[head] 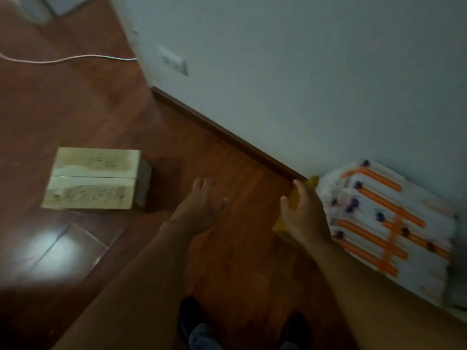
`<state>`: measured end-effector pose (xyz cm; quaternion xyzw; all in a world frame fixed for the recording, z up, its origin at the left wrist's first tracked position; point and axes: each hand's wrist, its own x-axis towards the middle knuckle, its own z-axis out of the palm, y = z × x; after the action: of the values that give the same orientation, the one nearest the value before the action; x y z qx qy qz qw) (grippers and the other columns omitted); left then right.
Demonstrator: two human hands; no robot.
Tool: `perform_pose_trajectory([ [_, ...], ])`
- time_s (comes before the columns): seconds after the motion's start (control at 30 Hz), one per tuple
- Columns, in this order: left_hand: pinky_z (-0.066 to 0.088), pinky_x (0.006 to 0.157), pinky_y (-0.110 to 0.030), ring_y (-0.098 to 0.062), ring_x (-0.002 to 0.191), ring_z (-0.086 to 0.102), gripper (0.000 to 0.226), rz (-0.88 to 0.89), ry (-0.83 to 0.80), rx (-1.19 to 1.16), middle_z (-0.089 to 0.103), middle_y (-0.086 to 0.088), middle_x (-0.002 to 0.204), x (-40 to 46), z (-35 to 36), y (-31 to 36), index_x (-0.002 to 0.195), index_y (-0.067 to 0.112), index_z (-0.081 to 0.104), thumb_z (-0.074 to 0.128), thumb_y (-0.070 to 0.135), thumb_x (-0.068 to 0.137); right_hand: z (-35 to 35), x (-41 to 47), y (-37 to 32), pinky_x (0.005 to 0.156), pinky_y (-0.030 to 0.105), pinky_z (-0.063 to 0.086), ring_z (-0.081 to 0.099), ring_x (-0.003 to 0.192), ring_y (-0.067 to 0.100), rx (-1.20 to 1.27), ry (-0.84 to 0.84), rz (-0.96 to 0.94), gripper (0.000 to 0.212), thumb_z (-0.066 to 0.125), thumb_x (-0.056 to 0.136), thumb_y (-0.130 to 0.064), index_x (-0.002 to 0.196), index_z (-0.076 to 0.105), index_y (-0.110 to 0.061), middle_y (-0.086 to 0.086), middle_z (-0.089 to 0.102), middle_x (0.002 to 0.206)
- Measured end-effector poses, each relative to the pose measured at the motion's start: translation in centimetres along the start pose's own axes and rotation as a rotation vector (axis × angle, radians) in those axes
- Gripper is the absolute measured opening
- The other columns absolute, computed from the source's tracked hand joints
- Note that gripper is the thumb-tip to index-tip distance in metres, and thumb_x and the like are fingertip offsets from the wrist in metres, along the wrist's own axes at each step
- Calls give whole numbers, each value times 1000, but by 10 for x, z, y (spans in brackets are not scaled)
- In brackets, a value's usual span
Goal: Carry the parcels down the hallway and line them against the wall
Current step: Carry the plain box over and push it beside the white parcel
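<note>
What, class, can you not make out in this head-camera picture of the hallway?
- Writing on the cardboard box: blurred, unreadable.
- Yellow parcel: mostly hidden behind the right hand.
- White and orange parcel: its lower right end blurs out near the frame edge.
- Cable: its left end is cut off.

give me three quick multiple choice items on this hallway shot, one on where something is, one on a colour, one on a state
1. Where does the cardboard box stand?
A. out on the floor, apart from the wall
B. against the wall
C. atop the white parcel

2. What colour are the stripes on the white parcel?
A. green
B. orange
C. blue

3. What is the left hand doing?
A. gripping the box
B. holding a cable
C. open, holding nothing

Key: 1 A, bare floor lies between box and wall. 2 B, orange bands cross its white wrap. 3 C, its fingers are spread over bare floor.
</note>
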<state>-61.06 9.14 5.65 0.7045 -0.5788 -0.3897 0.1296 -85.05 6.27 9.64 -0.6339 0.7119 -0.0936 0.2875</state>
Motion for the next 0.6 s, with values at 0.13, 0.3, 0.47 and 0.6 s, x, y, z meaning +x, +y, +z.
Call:
perform_pose_trajectory([
  [0.13, 43, 86, -35, -30, 110, 56, 55, -134, 107, -13, 41, -11, 136, -38, -76, -93, 136, 13, 44, 58, 43, 93, 71, -7, -106, 102, 38, 41, 40, 138, 27, -51, -159, -80, 61, 53, 95, -41, 149, 35, -21, 7, 38, 154],
  [0.3, 43, 95, -41, -29, 129, 46, 55, -374, 214, 13, 38, -6, 144, -77, -149, -198, 139, 17, 44, 55, 46, 94, 153, -16, -221, 94, 36, 44, 42, 136, 25, -90, -343, -137, 64, 55, 94, -44, 151, 31, -27, 3, 34, 155],
  [0.47, 46, 95, -40, -28, 127, 48, 57, -433, 269, 59, 42, -8, 144, -76, -194, -285, 138, 14, 45, 58, 45, 92, 233, 7, -303, 86, 32, 43, 42, 135, 25, -83, -462, -159, 67, 58, 93, -40, 152, 27, -28, 4, 30, 156],
  [0.6, 52, 90, -35, -28, 124, 52, 55, -481, 240, -35, 34, -7, 148, -55, -216, -349, 141, 19, 42, 59, 39, 93, 293, 36, -344, 86, 32, 45, 38, 137, 28, -99, -559, -140, 74, 61, 93, -35, 154, 19, -27, 5, 26, 157],
])
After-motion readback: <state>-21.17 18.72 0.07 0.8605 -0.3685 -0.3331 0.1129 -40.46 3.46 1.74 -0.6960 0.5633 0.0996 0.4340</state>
